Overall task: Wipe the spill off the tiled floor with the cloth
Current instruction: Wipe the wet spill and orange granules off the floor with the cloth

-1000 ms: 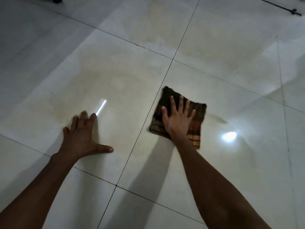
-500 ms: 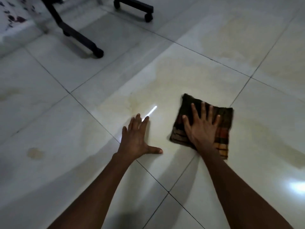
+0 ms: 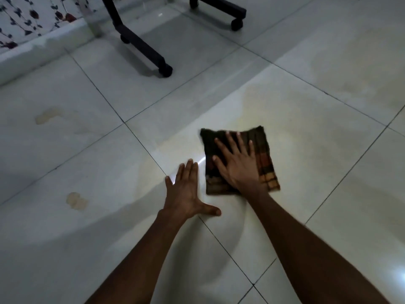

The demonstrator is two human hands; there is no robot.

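Your right hand (image 3: 237, 166) lies flat with fingers spread on the cloth (image 3: 240, 160), pressing it onto the tiled floor (image 3: 109, 150) rather than clutching it; the palm hides the cloth's middle, and its near edge is blurred. Just left of the cloth, your left hand (image 3: 188, 191) rests open on the bare tile, thumb stretched toward the cloth, holding nothing. The spill (image 3: 285, 119) shows as a faint yellowish film around and beyond the cloth, its borders hard to trace under the glare. Well left of the cloth sit small stains (image 3: 76, 199). Far beyond the cloth, black chair legs (image 3: 142, 44) on casters are cut off by the frame's top edge.
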